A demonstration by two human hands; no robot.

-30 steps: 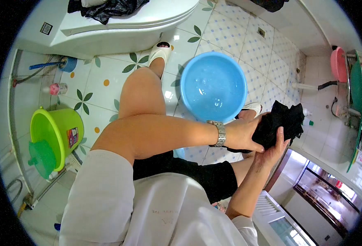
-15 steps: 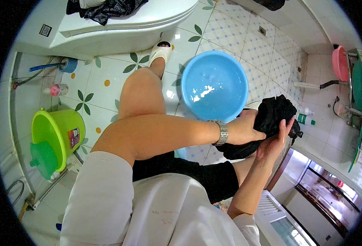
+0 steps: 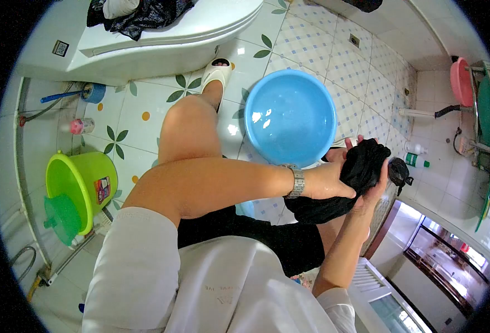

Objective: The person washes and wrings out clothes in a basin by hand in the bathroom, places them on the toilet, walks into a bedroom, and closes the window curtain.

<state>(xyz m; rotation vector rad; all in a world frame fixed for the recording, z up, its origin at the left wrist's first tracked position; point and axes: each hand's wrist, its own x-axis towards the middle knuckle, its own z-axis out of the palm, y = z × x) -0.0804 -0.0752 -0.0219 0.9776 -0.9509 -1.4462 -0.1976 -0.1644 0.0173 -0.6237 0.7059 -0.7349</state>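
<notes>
With twelve o'clock where the seated person faced, the one crumpled bunch of black fabric (image 3: pixel 361 166) was at two o'clock, held between two bare hands. The left hand (image 3: pixel 324 180), wearing a silver metal watch (image 3: pixel 296 182), was curled half closed over its near side; the right hand (image 3: pixel 373 191) cupped the outer side, fingers bent round it. Half a second earlier the bunch had spread farther outward; now it was drawn in tighter, and a small shiny black bundle (image 3: pixel 399 173) showed just outside the right hand, whether joined to it I couldn't tell.

One round blue plastic basin (image 3: pixel 289 77) stood at one o'clock, its rim near the left wrist; glints on the water had slid to its nine o'clock side. Tiled floor (image 3: pixel 350 83) gave room from that rim across to the wall, and between basin and toilet. One lime-green plastic bucket (image 3: pixel 98 166) stood at ten. One white-and-green bottle (image 3: pixel 418 161) showed at two. The one white toilet (image 3: pixel 145 61), at eleven, carried two cloths: black patterned (image 3: pixel 161 15) and white (image 3: pixel 120 6).
</notes>
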